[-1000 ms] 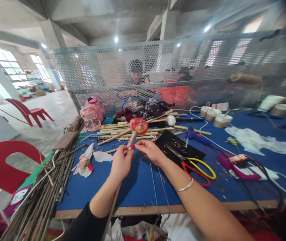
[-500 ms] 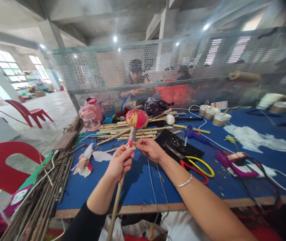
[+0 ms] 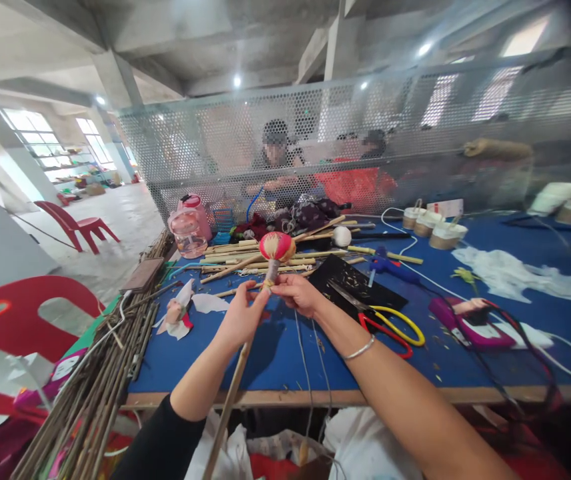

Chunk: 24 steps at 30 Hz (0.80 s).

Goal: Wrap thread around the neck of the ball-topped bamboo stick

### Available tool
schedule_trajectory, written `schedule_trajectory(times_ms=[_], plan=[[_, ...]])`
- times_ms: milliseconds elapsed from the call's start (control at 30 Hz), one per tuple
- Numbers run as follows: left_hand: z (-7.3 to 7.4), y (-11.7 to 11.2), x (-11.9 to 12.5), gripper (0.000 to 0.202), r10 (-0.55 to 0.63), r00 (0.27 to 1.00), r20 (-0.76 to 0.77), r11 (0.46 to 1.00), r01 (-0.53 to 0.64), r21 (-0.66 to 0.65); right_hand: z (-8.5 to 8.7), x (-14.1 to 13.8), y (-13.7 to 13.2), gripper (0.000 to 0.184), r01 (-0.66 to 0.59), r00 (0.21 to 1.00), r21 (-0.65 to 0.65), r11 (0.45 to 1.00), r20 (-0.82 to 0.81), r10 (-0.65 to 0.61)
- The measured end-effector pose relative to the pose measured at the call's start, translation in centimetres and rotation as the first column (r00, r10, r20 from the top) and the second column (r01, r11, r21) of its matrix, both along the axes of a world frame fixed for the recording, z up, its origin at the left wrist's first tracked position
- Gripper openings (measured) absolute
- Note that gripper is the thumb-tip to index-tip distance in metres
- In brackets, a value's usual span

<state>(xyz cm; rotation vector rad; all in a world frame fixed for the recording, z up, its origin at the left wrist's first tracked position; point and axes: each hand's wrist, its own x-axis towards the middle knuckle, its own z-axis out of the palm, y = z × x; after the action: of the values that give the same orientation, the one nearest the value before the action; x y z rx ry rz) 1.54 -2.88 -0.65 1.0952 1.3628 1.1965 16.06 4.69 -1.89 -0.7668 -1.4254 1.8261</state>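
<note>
Fingers of the left hand (image 3: pixel 241 312) grip a pale wooden stick (image 3: pixel 227 412), its round red-and-cream cloth head (image 3: pixel 276 247) tilted up over the blue table (image 3: pixel 185 363), seemingly to steady it while the right hand (image 3: pixel 297 293) pinches below the grey-wrapped neck (image 3: pixel 272 269); red-and-yellow-handled steel scissors (image 3: pixel 371 311) lie near.

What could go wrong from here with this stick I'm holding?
Your left hand and right hand both grip the padded stick near its neck; if either slips, the head might tip. Your right forearm lies close to the scissors, so a swing could knock them. The grey strings cross the table edge and may snag.
</note>
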Motion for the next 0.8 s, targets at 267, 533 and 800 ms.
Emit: schedule_trajectory(times_ms=[267, 533, 800], plan=[[-1.4, -0.2, 0.2, 0.021, 0.181, 0.978, -0.101, 0.961, -0.154, 0.231, 0.8, 0.1, -0.6, 0.034, 0.098, 0.987, 0.202, 0.975, 0.106, -0.121], [0.2, -0.9, -0.8, 0.045, 0.024, 0.945, 0.325, 0.999, -0.035, 0.028, 1.3, -0.2, -1.0, 0.037, 0.171, 0.982, 0.198, 0.965, 0.043, -0.183], [-0.7, -0.9, -1.3, 0.033, -0.215, 0.655, 0.725, 0.935, 0.351, -0.04, 0.0, -0.3, -0.7, 0.041, -0.065, 0.99, 0.052, 0.997, -0.12, 0.07]])
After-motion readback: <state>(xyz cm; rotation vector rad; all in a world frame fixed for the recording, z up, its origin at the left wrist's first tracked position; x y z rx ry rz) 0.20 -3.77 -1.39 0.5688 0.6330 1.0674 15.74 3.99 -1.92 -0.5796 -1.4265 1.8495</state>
